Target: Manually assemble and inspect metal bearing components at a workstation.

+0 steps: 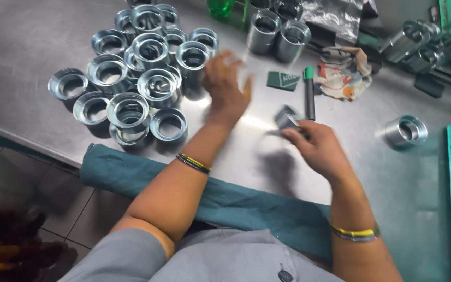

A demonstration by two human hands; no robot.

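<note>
Left hand [227, 86] raised, fingers spread, blurred, empty, beside shiny steel rings [131, 73]; right hand [317, 146] pinching small grey metal piece [287, 118].

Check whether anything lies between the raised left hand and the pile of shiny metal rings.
Nothing visible does. The left hand is raised beside the pile of shiny metal rings, with only bare steel table around it; its fingers are motion-blurred.

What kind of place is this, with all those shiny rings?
Probably a factory or metal workshop bench. A heap of shiny machined metal rings sits on a steel worktable, a black marker with a green cap lies nearby, and the right hand holds a small, blurred metal piece.
</note>
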